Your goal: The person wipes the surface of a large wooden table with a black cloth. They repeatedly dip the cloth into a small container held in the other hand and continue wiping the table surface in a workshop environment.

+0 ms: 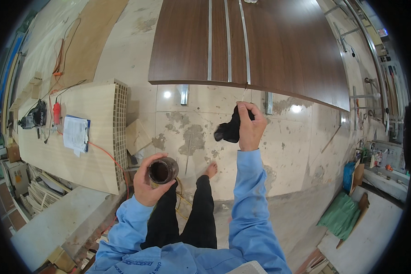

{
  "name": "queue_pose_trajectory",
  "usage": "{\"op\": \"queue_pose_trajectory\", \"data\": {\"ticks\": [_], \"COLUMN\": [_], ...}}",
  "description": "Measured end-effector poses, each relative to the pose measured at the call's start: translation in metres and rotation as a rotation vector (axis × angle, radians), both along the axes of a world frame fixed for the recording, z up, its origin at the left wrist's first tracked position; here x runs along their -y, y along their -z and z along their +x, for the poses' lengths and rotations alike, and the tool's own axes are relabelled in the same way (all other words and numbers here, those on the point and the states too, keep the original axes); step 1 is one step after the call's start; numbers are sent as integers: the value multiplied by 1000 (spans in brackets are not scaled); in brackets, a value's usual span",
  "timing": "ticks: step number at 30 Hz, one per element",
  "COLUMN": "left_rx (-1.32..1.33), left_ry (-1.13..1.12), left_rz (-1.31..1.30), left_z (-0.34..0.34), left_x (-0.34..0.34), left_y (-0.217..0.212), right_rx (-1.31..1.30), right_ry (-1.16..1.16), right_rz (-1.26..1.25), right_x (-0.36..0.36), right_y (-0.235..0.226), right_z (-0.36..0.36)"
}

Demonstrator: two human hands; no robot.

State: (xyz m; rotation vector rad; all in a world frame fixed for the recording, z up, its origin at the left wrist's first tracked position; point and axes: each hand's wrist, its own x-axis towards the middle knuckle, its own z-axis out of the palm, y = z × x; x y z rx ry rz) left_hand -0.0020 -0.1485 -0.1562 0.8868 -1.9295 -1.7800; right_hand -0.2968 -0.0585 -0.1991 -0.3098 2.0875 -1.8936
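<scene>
Gripped in the right hand (250, 130), a bunched black cloth (229, 129) sits at frame centre, pressed toward the dark wood panel's (278, 50) lower edge as if for wiping. Lower left of it, the left hand (147, 185) wraps an open dark can (163, 170), mouth up, within reach.

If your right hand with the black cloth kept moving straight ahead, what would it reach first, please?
Probably the front edge of the dark brown wooden panel, just beyond the right hand and crumpled black cloth; depth is unclear.
</scene>
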Motion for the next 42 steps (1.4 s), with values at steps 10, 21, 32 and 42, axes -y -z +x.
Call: {"op": "queue_pose_trajectory", "data": {"ticks": [10,21,32,42], "left_rx": [-26,-18,-21,-47], "left_ry": [-15,-41,-88,-112], "left_rz": [-7,-16,-4,8], "left_z": [13,21,28,40], "left_x": [8,12,14,21], "left_y": [2,-1,0,0], "right_rx": [42,44,22,6], "right_ry": [-43,-88,-99,-60], "right_rz": [40,32,45,0], "right_x": [18,29,60,80], "right_y": [-2,-1,-4,-1], "right_z": [18,30,56,74]}}
